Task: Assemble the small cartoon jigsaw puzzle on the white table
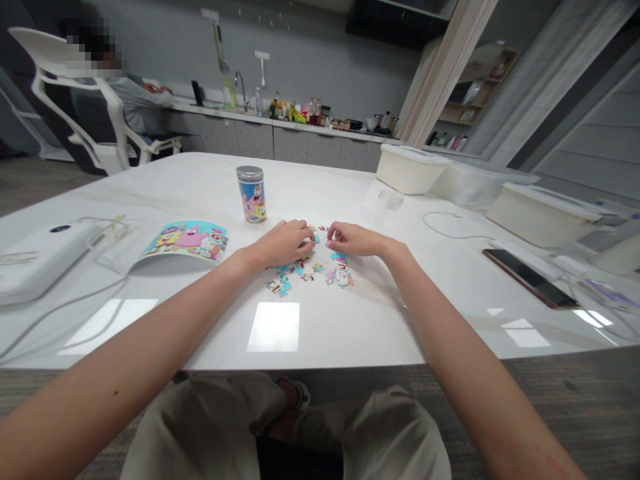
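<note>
Small jigsaw puzzle pieces (284,288) in blue, pink and yellow lie in a loose cluster on the white table. My left hand (286,243) rests over the cluster's left side with its fingers curled together; what they hold, if anything, is hidden. Across a small gap, my right hand (354,239) pinches a small pinkish puzzle piece (328,244) between thumb and fingertips. Below it, several joined pieces (343,275) form a strip. Behind my left hand stands a cartoon-printed jar (253,197) with a metal lid. A curved cartoon picture sheet (186,241) lies to the left.
A white device (40,257) with cables sits at the left of the table (200,180). To the right are a phone (529,277), a thin cable and lidded storage boxes (413,170). A person sits on a white chair (117,127) at the back left, near a kitchen counter.
</note>
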Demonstrator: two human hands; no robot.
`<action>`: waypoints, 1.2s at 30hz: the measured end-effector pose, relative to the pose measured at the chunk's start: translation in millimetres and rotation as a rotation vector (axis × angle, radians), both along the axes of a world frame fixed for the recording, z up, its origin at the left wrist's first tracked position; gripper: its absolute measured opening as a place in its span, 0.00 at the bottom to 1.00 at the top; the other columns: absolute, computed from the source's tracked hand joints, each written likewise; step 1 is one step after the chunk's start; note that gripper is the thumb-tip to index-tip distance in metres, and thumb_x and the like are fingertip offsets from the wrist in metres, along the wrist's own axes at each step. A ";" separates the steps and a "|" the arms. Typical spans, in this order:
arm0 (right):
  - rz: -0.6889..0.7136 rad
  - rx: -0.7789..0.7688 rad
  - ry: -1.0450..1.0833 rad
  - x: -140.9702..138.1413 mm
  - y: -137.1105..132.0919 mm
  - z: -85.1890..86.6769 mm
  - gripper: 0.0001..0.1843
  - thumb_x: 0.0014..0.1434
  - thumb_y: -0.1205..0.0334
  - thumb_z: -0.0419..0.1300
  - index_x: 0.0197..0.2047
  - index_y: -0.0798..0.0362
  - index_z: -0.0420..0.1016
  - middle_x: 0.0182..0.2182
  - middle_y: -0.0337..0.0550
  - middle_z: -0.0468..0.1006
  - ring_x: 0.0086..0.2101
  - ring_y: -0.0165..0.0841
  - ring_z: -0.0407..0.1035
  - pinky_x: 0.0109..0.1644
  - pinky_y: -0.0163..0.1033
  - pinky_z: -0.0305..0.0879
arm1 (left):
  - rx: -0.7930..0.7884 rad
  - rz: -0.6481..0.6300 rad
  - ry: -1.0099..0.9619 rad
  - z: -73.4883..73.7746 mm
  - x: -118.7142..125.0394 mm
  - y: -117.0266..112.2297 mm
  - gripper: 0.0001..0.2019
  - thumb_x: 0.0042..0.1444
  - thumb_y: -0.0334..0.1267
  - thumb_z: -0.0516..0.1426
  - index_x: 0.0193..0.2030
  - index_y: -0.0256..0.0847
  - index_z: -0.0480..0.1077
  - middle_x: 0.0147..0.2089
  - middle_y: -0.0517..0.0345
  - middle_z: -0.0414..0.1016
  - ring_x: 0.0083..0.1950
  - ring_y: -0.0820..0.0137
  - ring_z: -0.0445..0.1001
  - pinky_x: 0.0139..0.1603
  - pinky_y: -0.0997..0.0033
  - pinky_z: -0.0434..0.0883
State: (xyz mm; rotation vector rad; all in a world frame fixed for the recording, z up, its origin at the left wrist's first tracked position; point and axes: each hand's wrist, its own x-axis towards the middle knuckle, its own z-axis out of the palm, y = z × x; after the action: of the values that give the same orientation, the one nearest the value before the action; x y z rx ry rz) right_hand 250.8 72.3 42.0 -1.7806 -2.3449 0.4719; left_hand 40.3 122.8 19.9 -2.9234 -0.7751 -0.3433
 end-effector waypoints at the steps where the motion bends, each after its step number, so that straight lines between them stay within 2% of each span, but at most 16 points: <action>1: 0.007 0.030 0.008 0.1 0.1 -0.3 0.10 0.60 0.61 0.58 0.44 0.54 0.69 0.39 0.46 0.73 0.36 0.33 0.66 0.39 0.36 0.60 | -0.005 0.000 -0.001 0.2 0.0 -0.3 0.17 0.65 0.42 0.45 0.49 0.39 0.72 0.43 0.49 0.73 0.45 0.63 0.71 0.46 0.64 0.63; 4: 0.035 0.094 0.040 1.0 0.5 -1.0 0.09 0.57 0.61 0.59 0.41 0.55 0.69 0.41 0.48 0.72 0.37 0.34 0.66 0.40 0.37 0.61 | -0.007 -0.002 -0.008 0.7 0.0 -1.0 0.17 0.65 0.42 0.46 0.49 0.39 0.72 0.43 0.49 0.73 0.45 0.63 0.71 0.46 0.65 0.63; 12: 0.049 0.035 0.120 3.1 1.7 -2.6 0.09 0.56 0.61 0.59 0.40 0.53 0.66 0.36 0.44 0.74 0.34 0.33 0.66 0.38 0.37 0.60 | 0.010 -0.016 -0.026 -1.7 -0.3 -0.3 0.17 0.65 0.43 0.46 0.50 0.40 0.72 0.43 0.50 0.73 0.44 0.63 0.71 0.45 0.65 0.63; 27: 0.046 0.026 0.115 0.8 -1.3 1.2 0.09 0.55 0.63 0.59 0.41 0.54 0.67 0.36 0.44 0.75 0.34 0.32 0.67 0.38 0.36 0.61 | -0.028 -0.028 -0.015 0.1 -0.8 -3.4 0.17 0.65 0.42 0.45 0.50 0.40 0.71 0.42 0.49 0.73 0.44 0.63 0.71 0.44 0.64 0.62; 36: 0.069 0.081 0.129 2.5 1.8 -0.5 0.07 0.52 0.63 0.60 0.36 0.53 0.67 0.32 0.41 0.74 0.32 0.31 0.67 0.37 0.35 0.60 | -0.040 -0.031 -0.009 -0.5 -0.1 -1.9 0.17 0.65 0.41 0.46 0.49 0.39 0.72 0.42 0.49 0.73 0.45 0.63 0.71 0.45 0.65 0.62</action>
State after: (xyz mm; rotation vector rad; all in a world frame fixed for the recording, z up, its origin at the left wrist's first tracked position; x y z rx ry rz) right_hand 253.4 74.1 41.4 -1.5888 -2.3089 0.4797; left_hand 40.2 120.9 19.4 -2.9758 -0.7466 -0.3474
